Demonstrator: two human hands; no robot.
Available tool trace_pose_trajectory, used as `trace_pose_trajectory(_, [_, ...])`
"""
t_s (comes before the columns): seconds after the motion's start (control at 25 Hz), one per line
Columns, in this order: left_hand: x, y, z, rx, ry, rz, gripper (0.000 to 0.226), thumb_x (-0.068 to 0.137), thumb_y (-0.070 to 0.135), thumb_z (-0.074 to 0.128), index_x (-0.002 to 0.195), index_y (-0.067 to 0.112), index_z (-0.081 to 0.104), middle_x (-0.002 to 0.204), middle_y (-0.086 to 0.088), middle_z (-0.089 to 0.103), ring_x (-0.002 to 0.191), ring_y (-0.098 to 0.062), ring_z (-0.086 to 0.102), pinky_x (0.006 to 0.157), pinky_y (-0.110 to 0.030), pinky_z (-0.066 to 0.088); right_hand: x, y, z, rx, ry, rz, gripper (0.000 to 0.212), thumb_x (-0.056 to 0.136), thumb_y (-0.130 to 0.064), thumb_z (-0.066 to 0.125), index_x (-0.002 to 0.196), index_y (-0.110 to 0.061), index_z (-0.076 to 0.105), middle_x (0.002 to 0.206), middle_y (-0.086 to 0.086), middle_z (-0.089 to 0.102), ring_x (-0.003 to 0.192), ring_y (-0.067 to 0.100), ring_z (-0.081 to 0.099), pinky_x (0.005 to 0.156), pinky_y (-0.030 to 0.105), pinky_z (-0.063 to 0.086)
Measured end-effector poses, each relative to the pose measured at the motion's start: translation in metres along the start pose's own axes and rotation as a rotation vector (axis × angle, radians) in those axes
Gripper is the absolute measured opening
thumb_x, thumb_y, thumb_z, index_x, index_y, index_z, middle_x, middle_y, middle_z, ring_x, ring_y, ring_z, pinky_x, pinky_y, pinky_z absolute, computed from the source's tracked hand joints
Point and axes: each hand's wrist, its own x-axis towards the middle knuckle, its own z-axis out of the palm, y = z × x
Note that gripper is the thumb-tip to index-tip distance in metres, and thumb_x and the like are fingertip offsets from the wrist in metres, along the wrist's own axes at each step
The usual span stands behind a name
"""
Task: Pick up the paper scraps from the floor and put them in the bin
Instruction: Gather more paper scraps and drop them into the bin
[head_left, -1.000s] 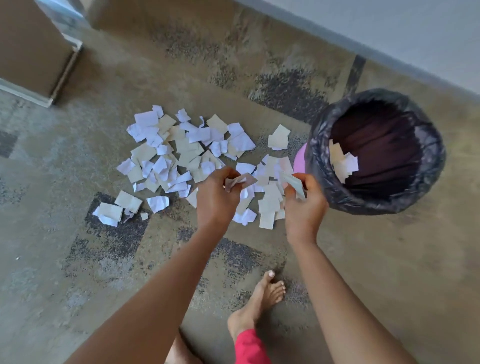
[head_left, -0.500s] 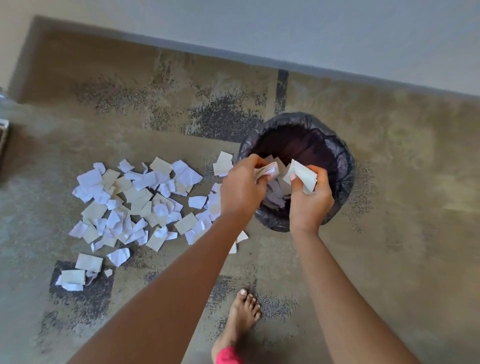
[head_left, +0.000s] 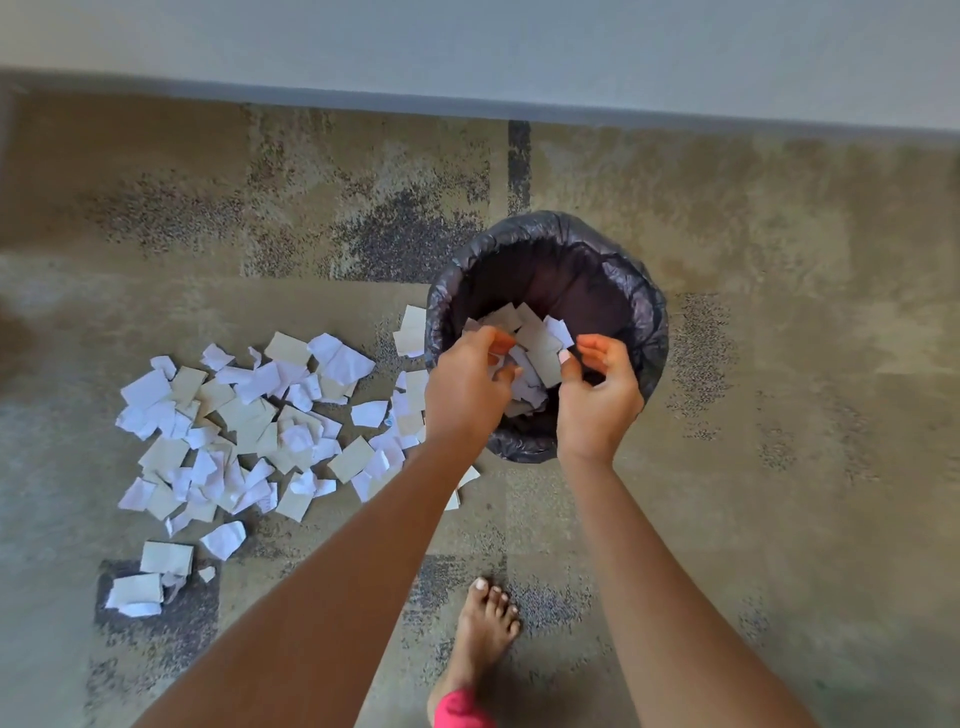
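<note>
A round bin (head_left: 641, 291) lined with a black bag stands on the carpet near the wall. White and beige paper scraps (head_left: 537, 338) lie loose inside it. Both my hands hover over the bin's near side. My left hand (head_left: 465, 387) has its fingers spread and loosely curled, with nothing gripped. My right hand (head_left: 597, 397) is open too, palm turned toward the left hand. A wide scatter of paper scraps (head_left: 249, 421) covers the floor left of the bin, and a few scraps (head_left: 413, 332) lie against the bin's left side.
My bare foot (head_left: 485, 629) stands on the patterned carpet just below the bin. A pale wall with a grey baseboard (head_left: 467, 106) runs across the top, close behind the bin. Small separate scraps (head_left: 150, 582) lie at the lower left.
Both hands carried scraps from the floor pile to over the bin and opened; the scraps they held now lie in the bin. The view shifted right toward the bin.
</note>
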Motion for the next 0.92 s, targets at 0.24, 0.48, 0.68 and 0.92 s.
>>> trace_pose_trajectory(0.24, [-0.021,-0.005,-0.019,0.012,-0.006,0.051,0.023,0.086,0.021,0.069,0.108,0.021,0.064,0.108,0.006,0.065,0.094,-0.014,0.063,0.072,-0.035,0.054,-0.010,0.005,-0.011,-0.043,-0.031,-0.005,0.020,0.080,-0.009,0.070,0.096,-0.018,0.064,0.094,0.003,0.069,0.090,0.021,0.063,0.071,0.045,0.056])
trace_pose_trajectory(0.48, [-0.046,-0.051,-0.062,0.040,0.048,-0.002,0.021,0.087,0.020,0.067,0.107,0.025,0.062,0.111,0.007,0.060,0.096,-0.015,0.060,0.070,-0.036,0.054,-0.049,-0.021,0.003,-0.194,-0.091,-0.129,0.021,0.080,-0.010,0.072,0.099,-0.014,0.064,0.096,0.005,0.067,0.092,0.028,0.056,0.068,0.040,0.049])
trace_pose_trajectory(0.68, [-0.070,-0.109,-0.094,0.004,0.063,-0.154,0.020,0.088,0.017,0.065,0.106,0.025,0.062,0.114,0.007,0.060,0.098,-0.013,0.062,0.070,-0.033,0.053,-0.105,-0.049,0.036,-0.287,-0.251,-0.318,0.024,0.077,-0.003,0.072,0.099,-0.011,0.064,0.100,0.007,0.063,0.099,0.029,0.049,0.071,0.016,0.029])
trace_pose_trajectory(0.92, [-0.100,-0.212,-0.147,-0.017,0.073,-0.359,0.021,0.088,0.020,0.066,0.109,0.024,0.061,0.112,0.006,0.059,0.097,-0.012,0.060,0.072,-0.030,0.050,-0.184,-0.062,0.112,-0.434,-0.497,-0.427,0.025,0.078,-0.006,0.070,0.100,-0.016,0.064,0.101,0.001,0.063,0.100,0.026,0.048,0.072,0.029,0.041])
